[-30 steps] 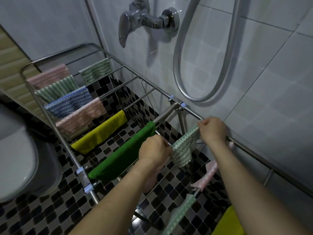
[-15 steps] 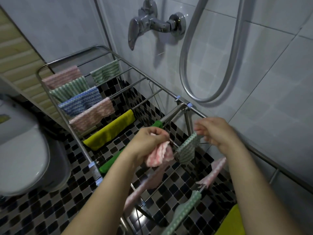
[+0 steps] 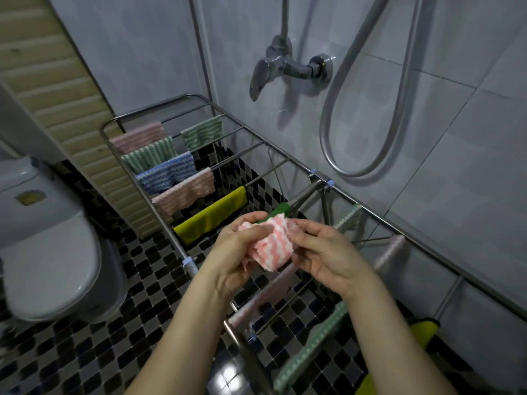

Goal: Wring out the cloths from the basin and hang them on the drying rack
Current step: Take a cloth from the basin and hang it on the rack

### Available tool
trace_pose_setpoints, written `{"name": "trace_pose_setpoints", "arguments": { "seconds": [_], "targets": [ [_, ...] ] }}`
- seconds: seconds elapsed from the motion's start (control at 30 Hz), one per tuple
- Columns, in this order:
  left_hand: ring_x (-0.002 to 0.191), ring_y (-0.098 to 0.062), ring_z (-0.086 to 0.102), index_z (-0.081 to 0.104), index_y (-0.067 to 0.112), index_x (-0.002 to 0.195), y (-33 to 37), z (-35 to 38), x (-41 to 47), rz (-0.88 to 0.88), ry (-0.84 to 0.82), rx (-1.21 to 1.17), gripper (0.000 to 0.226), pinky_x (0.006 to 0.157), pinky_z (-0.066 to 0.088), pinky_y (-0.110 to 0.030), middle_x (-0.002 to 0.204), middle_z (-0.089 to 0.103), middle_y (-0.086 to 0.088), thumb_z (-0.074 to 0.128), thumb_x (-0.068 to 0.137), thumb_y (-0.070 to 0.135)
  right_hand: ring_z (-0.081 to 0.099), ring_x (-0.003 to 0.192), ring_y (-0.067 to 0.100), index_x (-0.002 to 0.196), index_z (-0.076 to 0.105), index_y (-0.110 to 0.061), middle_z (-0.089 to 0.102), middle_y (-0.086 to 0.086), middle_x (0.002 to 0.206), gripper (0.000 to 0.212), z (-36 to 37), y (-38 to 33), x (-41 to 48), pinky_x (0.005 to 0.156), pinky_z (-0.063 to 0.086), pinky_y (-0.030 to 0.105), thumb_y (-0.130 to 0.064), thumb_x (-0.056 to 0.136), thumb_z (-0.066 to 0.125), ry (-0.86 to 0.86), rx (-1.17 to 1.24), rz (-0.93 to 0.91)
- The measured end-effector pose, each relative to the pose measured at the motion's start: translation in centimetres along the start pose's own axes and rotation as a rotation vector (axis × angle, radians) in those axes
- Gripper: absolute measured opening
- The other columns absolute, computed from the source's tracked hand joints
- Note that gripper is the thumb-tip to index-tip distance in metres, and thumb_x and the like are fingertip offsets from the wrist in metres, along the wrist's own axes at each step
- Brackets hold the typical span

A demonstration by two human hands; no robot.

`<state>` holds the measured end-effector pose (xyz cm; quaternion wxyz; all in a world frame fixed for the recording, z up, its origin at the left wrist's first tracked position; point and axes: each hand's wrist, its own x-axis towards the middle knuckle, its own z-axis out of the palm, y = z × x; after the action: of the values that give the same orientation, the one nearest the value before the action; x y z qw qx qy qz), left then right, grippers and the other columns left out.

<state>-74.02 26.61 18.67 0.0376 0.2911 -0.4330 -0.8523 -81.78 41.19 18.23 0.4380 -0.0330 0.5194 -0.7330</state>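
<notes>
Both hands hold one bunched pink-and-white striped cloth [image 3: 272, 246] above the middle of the metal drying rack [image 3: 288, 155]. My left hand [image 3: 239, 249] grips its left side and my right hand [image 3: 322, 252] pinches its right edge. Several cloths hang on the rack's rails: pink, green and blue striped ones at the far end, a yellow cloth [image 3: 211, 215], a dark green cloth [image 3: 281, 209] partly hidden behind my hands, and a green striped cloth [image 3: 349, 218] by the right rail. No basin is in view.
A toilet [image 3: 48, 246] stands at the left. A shower tap [image 3: 285, 69] and a looped hose [image 3: 370, 109] are on the tiled wall behind the rack. Nearer rails carry a pink cloth [image 3: 268, 295], a green striped cloth [image 3: 310, 346] and a yellow cloth [image 3: 422, 332]. Checkered tiles cover the floor.
My right hand let go of the green striped cloth, which now hangs on the rail, and came over to the pink cloth in my left hand. The view shifted left and up.
</notes>
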Motion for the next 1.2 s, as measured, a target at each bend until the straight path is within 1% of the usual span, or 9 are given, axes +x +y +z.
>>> {"name": "trace_pose_setpoints", "arguments": {
  "seconds": [0.1, 0.2, 0.37, 0.47, 0.57, 0.7, 0.9, 1.03, 1.2],
  "targets": [
    [0.053, -0.014, 0.066, 0.065, 0.009, 0.097, 0.1, -1.0, -2.3, 0.009, -0.021, -0.015, 0.02, 0.043, 0.05, -0.02, 0.08, 0.068, -0.009, 0.067, 0.079, 0.001, 0.06, 0.058, 0.007, 0.106, 0.068, -0.003, 0.07, 0.005, 0.074, 0.036, 2.0, 0.8, -1.3, 0.043, 0.045, 0.013, -0.014, 0.072, 0.067, 0.051, 0.013, 0.001],
    [0.048, -0.011, 0.064, 0.066, 0.007, 0.096, 0.2, -2.1, -4.3, 0.018, -0.045, 0.004, 0.014, 0.042, 0.049, -0.017, 0.074, 0.069, -0.007, 0.065, 0.082, 0.005, 0.058, 0.054, 0.006, 0.098, 0.069, -0.003, 0.069, 0.005, 0.071, 0.02, 3.8, 1.3, -2.8, 0.038, 0.041, 0.01, -0.012, 0.081, 0.064, 0.055, 0.093, 0.006],
    [0.067, -0.02, 0.068, 0.072, 0.005, 0.099, -0.2, -3.9, -5.7, 0.169, 0.019, 0.251, 0.021, 0.053, 0.054, -0.028, 0.09, 0.071, -0.012, 0.06, 0.093, 0.022, 0.061, 0.052, 0.007, 0.1, 0.069, 0.0, 0.069, 0.008, 0.073, 0.021, 5.8, 2.2, -4.4, 0.037, 0.044, 0.011, -0.016, 0.092, 0.058, 0.053, 0.198, 0.015],
    [0.087, -0.021, 0.071, 0.073, 0.014, 0.099, 0.1, -4.3, -6.6, 0.275, -0.016, 0.413, 0.033, 0.074, 0.058, -0.034, 0.096, 0.075, -0.004, 0.062, 0.087, 0.042, 0.061, 0.052, 0.008, 0.104, 0.067, 0.002, 0.069, 0.011, 0.074, 0.025, 6.6, 2.8, -4.8, 0.038, 0.045, 0.012, -0.018, 0.093, 0.057, 0.064, 0.199, -0.014],
    [0.091, -0.027, 0.069, 0.069, 0.011, 0.105, 0.4, -4.1, -7.7, 0.308, -0.138, 0.445, 0.04, 0.082, 0.056, -0.042, 0.102, 0.072, -0.014, 0.073, 0.073, 0.033, 0.056, 0.061, 0.012, 0.111, 0.066, 0.007, 0.059, 0.021, 0.089, 0.035, 7.5, 3.5, -5.1, 0.044, 0.048, 0.015, -0.021, 0.09, 0.061, 0.061, 0.173, -0.075],
    [0.081, -0.025, 0.065, 0.07, 0.008, 0.088, 0.8, -4.7, -8.4, 0.331, -0.17, 0.289, 0.024, 0.075, 0.054, -0.036, 0.086, 0.07, -0.012, 0.076, 0.068, 0.019, 0.058, 0.053, 0.009, 0.102, 0.07, 0.002, 0.066, 0.01, 0.077, 0.035, 8.6, 3.8, -5.8, 0.04, 0.044, 0.015, -0.029, 0.091, 0.061, 0.117, 0.116, -0.106],
    [0.08, -0.022, 0.07, 0.064, 0.007, 0.092, 1.8, -5.3, -9.2, 0.462, -0.096, 0.368, 0.005, 0.075, 0.057, -0.033, 0.087, 0.072, -0.009, 0.062, 0.091, 0.011, 0.06, 0.053, 0.007, 0.089, 0.067, 0.0, 0.067, 0.003, 0.068, 0.05, 9.6, 3.6, -7.1, 0.045, 0.048, 0.018, -0.049, 0.078, 0.067, 0.203, -0.233, -0.205],
    [0.081, -0.019, 0.064, 0.063, 0.009, 0.09, 3.5, -4.8, -9.8, 0.544, -0.062, 0.38, 0.007, 0.078, 0.054, -0.036, 0.089, 0.066, -0.008, 0.062, 0.091, 0.016, 0.055, 0.047, 0.007, 0.059, 0.048, -0.017, 0.057, -0.006, 0.054, 0.039, 10.1, 2.8, -8.1, 0.046, 0.045, 0.021, -0.037, 0.065, 0.08, 0.196, -0.5, -0.294],
    [0.073, -0.006, 0.055, 0.059, 0.013, 0.09, 4.5, -4.2, -10.0, 0.665, -0.038, 0.442, 0.008, 0.064, 0.049, -0.023, 0.081, 0.058, 0.003, 0.059, 0.093, 0.02, 0.057, 0.051, 0.004, 0.063, 0.052, -0.016, 0.059, -0.012, 0.054, 0.034, 9.9, 1.3, -8.3, 0.051, 0.043, 0.021, -0.025, 0.072, 0.084, 0.269, -0.858, -0.407]
  ]
}}
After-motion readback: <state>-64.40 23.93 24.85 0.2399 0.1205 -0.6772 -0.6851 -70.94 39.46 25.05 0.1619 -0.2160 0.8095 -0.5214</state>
